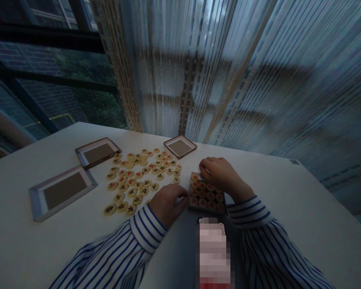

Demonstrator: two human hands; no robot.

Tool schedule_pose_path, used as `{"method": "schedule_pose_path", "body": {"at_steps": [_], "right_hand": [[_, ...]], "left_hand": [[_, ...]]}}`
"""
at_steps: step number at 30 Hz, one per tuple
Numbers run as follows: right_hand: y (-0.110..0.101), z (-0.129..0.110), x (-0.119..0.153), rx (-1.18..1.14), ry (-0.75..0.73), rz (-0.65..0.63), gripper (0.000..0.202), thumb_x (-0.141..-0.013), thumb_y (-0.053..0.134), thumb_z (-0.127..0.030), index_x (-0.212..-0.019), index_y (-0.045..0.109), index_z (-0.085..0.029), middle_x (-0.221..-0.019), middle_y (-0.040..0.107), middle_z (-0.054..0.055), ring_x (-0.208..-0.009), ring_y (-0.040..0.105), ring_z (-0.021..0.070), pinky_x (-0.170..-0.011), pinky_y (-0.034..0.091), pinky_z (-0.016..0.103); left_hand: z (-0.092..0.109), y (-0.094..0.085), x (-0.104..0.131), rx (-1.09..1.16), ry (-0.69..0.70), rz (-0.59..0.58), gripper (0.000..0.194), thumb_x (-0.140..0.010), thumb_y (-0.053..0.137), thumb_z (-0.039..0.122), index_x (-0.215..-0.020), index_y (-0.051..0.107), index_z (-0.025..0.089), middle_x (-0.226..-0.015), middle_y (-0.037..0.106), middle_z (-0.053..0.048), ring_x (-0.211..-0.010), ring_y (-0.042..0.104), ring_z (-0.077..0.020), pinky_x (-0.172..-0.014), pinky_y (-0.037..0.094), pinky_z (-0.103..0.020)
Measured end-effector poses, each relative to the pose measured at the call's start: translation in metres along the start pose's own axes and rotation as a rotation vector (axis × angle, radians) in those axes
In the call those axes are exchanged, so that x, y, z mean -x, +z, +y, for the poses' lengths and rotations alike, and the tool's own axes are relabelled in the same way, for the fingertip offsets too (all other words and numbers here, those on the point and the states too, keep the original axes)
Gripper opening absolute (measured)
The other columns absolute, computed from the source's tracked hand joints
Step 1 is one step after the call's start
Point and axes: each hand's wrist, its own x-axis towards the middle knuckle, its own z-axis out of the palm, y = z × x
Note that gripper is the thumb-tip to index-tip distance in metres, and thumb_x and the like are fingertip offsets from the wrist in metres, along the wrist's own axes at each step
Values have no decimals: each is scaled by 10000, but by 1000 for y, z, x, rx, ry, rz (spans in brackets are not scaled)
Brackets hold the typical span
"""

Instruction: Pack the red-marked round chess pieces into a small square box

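A small square box (pixel 191 205) holds rows of round pieces with red characters (pixel 202 194). My right hand (pixel 218 172) is over the box's far edge, its fingers curled down and their tips hidden, so what they hold, if anything, does not show. Just left of the box is my left hand (pixel 169 202), thumb and fingers bent toward each other near its left side; whatever may be between them is too dark to tell. Many loose round pieces (pixel 137 199), marked in black or red, lie spread on the table to the left of my left hand.
On the white table (pixel 289 200), two open box parts lie at the left, one brown-rimmed (pixel 98 153) and one pale (pixel 64 190). Another shallow square one (pixel 180 147) sits at the back. A blurred-out object (pixel 214 253) is nearest me. Behind hang string curtains (pixel 180 72).
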Motion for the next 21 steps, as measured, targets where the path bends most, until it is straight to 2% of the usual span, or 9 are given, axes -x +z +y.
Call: {"method": "schedule_pose_path", "body": {"at_steps": [3, 10, 16, 21], "right_hand": [[-1, -1, 0, -10, -10, 1, 285, -904, 331, -261, -882, 597, -162, -920, 657, 78, -871, 589, 186, -736, 339, 294], [-2, -3, 0, -18, -4, 40, 281, -905, 349, -265, -862, 606, -159, -903, 660, 74, -874, 590, 185, -738, 330, 289], [-1, -2, 0, -28, -8, 49, 243, -893, 365, -234, -923, 597, -168, -941, 652, 74, -899, 576, 183, -762, 324, 292], [-5, -3, 1, -31, 7, 27, 253, -897, 357, -230, -932, 599, -166, -946, 649, 79, -908, 569, 173, -776, 322, 283]], "left_hand": [[0, -1, -1, -5, 5, 7, 99, -774, 534, 170, -749, 629, 164, -719, 663, -44, -707, 606, -172, -661, 471, -291], [-2, 1, 0, -20, 32, 20, 148, -806, 502, 187, -811, 649, 169, -743, 677, -51, -712, 612, -175, -664, 470, -299], [-3, -2, -1, -6, 28, 108, 162, -803, 482, 178, -824, 642, 171, -760, 684, -54, -721, 622, -175, -669, 484, -297], [-6, -14, -3, 39, -14, 212, 146, -806, 488, 218, -807, 629, 177, -748, 679, -35, -705, 614, -150, -680, 487, -275]]}}
